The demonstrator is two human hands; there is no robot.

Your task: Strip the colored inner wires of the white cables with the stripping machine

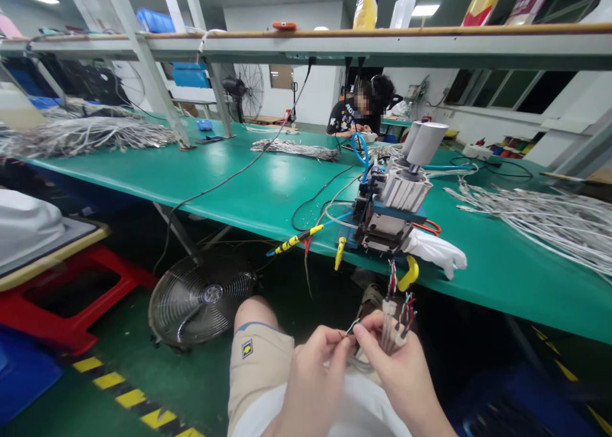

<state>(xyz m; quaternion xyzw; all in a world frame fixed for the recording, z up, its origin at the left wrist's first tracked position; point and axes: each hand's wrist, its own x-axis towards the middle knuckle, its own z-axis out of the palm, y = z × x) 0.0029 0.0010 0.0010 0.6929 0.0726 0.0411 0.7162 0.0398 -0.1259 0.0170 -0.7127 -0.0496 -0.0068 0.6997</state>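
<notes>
My left hand (313,376) and my right hand (399,367) meet over my lap, below the table edge. Together they pinch a small bundle of white cables (389,325) whose stripped ends show thin red, green and dark wires. My right hand grips the cable bundle upright; my left fingertips hold one thin wire end at the bundle's base. Just above, at the front of the green table (248,182), stands a small pneumatic press machine (394,207) with a grey cylinder, blue hoses and a yellow lever.
Heaps of white cables lie at the right (549,217), the far left (86,134) and mid-table (294,147). A floor fan (201,297) stands under the table beside a red stool (81,300). Another person (361,109) works at the far end. A white cloth (437,249) lies by the machine.
</notes>
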